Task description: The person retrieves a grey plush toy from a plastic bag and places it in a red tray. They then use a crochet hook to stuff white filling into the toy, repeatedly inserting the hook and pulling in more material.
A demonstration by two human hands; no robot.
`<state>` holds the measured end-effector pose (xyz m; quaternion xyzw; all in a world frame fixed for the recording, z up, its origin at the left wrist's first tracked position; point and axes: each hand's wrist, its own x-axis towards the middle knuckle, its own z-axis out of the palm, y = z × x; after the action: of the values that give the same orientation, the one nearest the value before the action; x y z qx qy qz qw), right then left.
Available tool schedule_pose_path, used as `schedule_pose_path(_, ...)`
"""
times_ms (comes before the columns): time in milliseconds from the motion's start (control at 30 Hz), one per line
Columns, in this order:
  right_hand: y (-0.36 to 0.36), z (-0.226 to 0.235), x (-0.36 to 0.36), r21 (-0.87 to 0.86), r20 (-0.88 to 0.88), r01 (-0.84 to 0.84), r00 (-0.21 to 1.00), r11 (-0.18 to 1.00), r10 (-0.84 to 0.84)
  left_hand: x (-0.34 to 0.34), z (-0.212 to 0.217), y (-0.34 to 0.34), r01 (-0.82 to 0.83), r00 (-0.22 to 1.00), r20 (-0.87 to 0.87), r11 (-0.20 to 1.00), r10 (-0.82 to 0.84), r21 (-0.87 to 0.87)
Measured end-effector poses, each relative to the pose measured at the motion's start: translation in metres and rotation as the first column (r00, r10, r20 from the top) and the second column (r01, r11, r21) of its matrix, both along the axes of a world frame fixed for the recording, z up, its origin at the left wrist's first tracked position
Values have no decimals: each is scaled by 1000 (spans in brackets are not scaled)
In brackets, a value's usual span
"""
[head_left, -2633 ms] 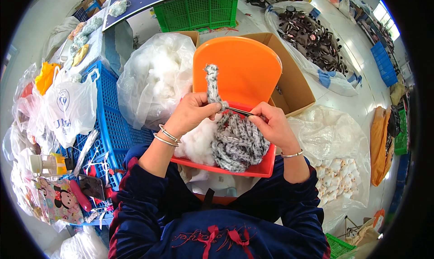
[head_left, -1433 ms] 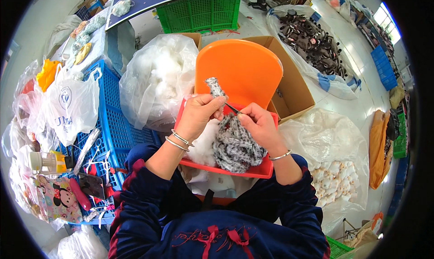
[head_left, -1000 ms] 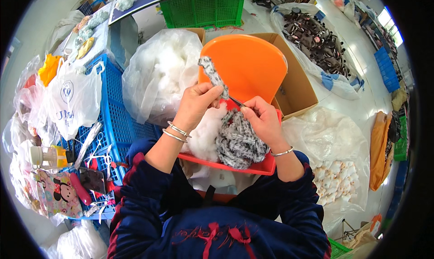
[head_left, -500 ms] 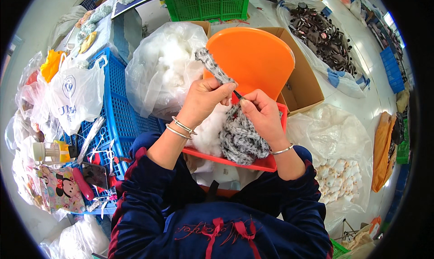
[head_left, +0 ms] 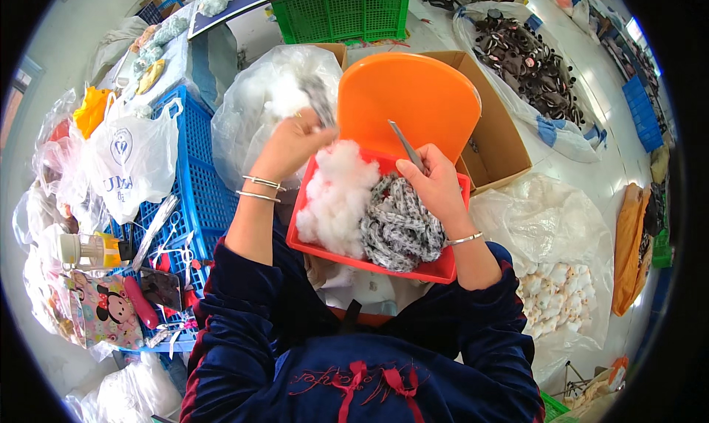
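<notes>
My left hand (head_left: 294, 144) pinches a narrow grey-and-white knitted strip (head_left: 317, 98), which is smeared by motion and sticks up past the fingers. It is above the left side of a red plastic bin (head_left: 347, 263) that rests at my lap. White stuffing (head_left: 336, 201) fills the bin's left part, and a heap of similar grey knitted pieces (head_left: 400, 231) fills the right. Over that heap, my right hand (head_left: 437, 186) is closed around metal tweezers (head_left: 403, 138), their tip pointing up and to the left, apart from the strip.
An orange chair (head_left: 410, 101) stands behind the bin, beside a cardboard box (head_left: 496, 146). To its left is a clear bag of white stuffing (head_left: 247, 90). Blue crates (head_left: 198, 172) hold scissors and a phone. White pieces lie on a plastic sheet (head_left: 546, 223) at right.
My left hand has moved left and slightly down with the knitted strip, away from the tweezers. My right hand has shifted slightly, and more of the tweezers now shows. More stuffing is visible.
</notes>
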<state>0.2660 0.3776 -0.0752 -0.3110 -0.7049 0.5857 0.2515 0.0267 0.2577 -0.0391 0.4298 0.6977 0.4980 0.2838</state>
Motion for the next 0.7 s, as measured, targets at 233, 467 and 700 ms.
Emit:
schedule_pose_path(233,11,-22,-4,-25,-85,18,996,1000,-20,16,-88,14,365,812,-272,812,-517,-455)
schedule_pose_path(467,12,-16,-1,-70,-168,-42,985,997,30,31,-36,17,373,924,42,867,-381,-331)
schedule_pose_path(700,-17,-13,-13,-307,-156,-329,943,893,294,40,-13,2,311,900,324,950,-291,-10)
